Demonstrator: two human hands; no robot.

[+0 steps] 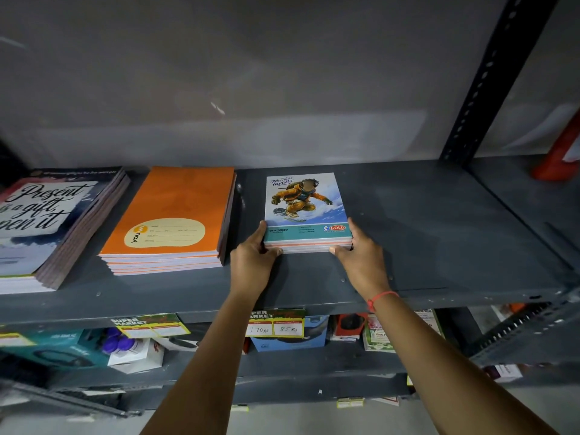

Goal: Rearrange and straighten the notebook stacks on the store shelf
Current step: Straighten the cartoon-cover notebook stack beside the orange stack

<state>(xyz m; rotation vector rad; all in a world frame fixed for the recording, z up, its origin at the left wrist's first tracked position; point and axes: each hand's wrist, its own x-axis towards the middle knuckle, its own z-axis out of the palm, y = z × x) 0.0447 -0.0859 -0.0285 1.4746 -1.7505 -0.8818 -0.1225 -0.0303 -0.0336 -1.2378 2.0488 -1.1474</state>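
Note:
A small stack of notebooks with a snowboarder cover (306,202) lies on the grey metal shelf (439,233), near its middle. My left hand (255,255) grips the stack's near left corner, thumb under the front edge. My right hand (361,252) grips the near right corner the same way. To the left sits a stack of orange notebooks (175,215). Further left lies a taller stack with a "Present is a gift" cover (47,221), partly cut off by the frame edge.
The right half of the shelf is bare metal. A perforated upright post (483,86) rises at the back right, with a red object (561,152) beyond it. Price tags (276,324) hang from the shelf's front lip; boxed goods fill the lower shelf.

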